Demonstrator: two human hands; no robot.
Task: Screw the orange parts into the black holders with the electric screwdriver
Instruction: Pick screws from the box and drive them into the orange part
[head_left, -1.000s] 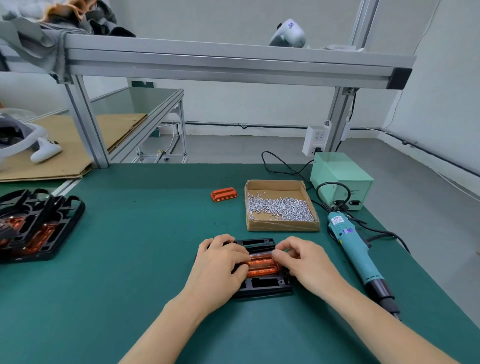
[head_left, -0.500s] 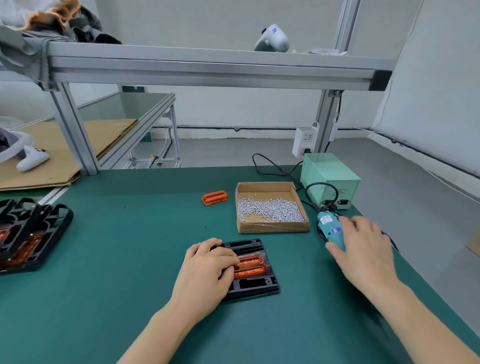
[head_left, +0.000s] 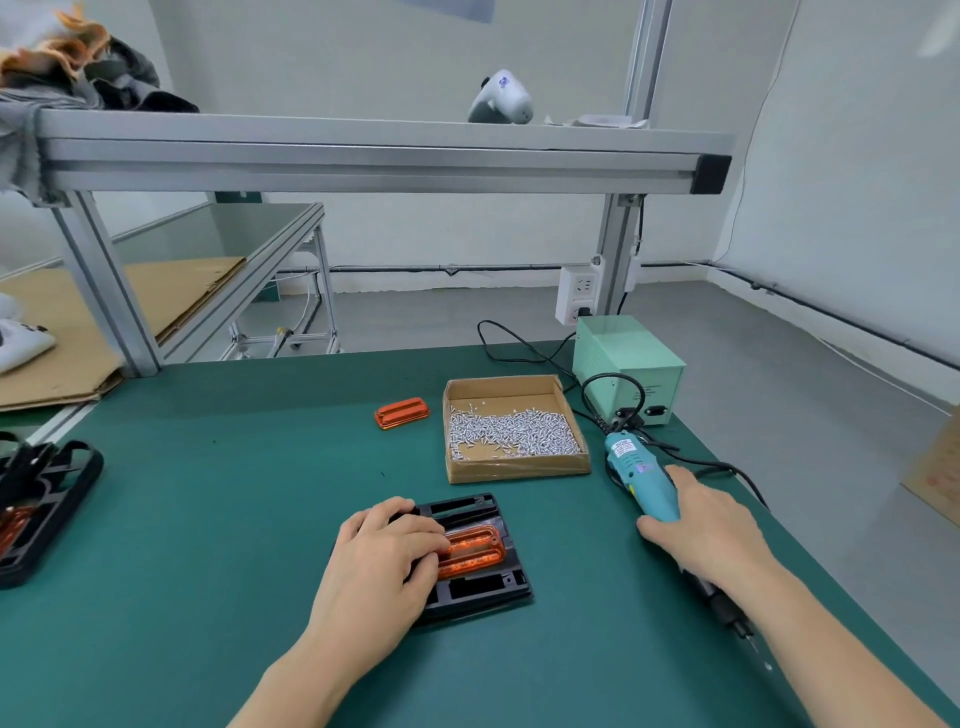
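The white label on your teal electric screwdriver (head_left: 641, 478) carries print too small to read, and so does the panel of the pale green power box (head_left: 631, 364) behind it. The shallow brown cardboard box (head_left: 517, 467) holds a loose heap of small silver screws (head_left: 511, 434). Your black plastic holder (head_left: 480, 587) lies on the green surface (head_left: 208, 519) with a translucent orange part (head_left: 475, 551) seated in its middle recess. A second orange part (head_left: 401, 412) lies alone just left of the cardboard box.

Your left hand (head_left: 384, 566) presses on the holder, fingers curled over the orange part's left end. Your right hand (head_left: 711, 530) lies over the screwdriver's body where it rests on the surface, thumb at the near side, fingers bent over it; whether the grip has fully closed cannot be told.
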